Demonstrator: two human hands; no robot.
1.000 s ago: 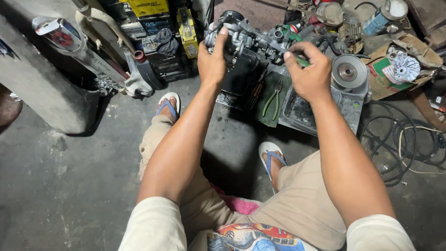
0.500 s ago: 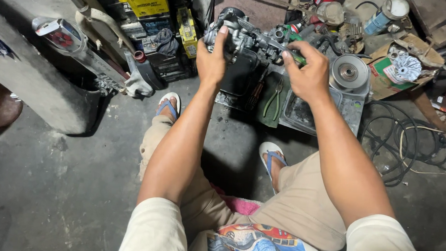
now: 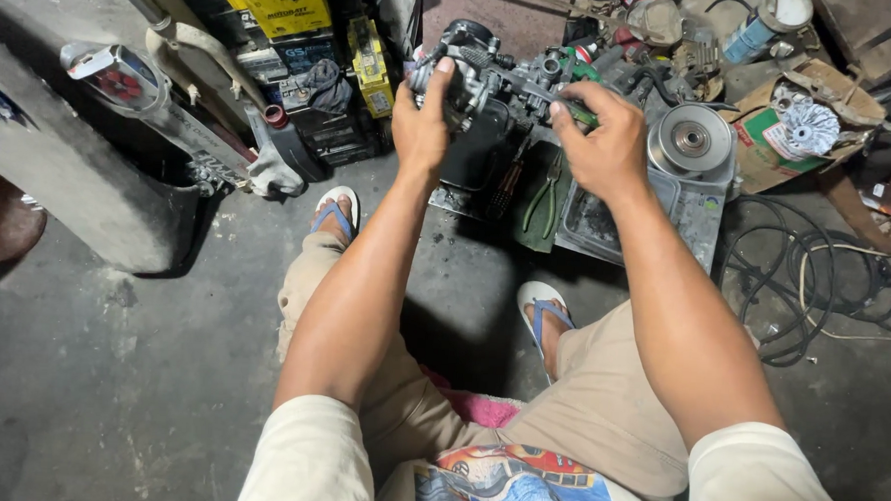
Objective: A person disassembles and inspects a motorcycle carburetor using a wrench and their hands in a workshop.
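Grey cast-metal carburettor [image 3: 474,66], grimy, dark fittings on top, held up over the floor clutter. Left hand [image 3: 421,124] wrapped around its body; right hand [image 3: 600,142] closed on a green-handled tool [image 3: 572,101] at its side. Yellow boxy packages [image 3: 276,3] upper left; torn brown-and-green cardboard box [image 3: 770,154] right.

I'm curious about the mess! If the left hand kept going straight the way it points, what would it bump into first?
The left hand already grips the grey metal engine part, so it meets that first. Past it, probably the dark clutter behind, though depth is unclear.

Pliers [image 3: 541,192] left of tray [image 3: 607,228] (pulley [image 3: 691,141] on it).
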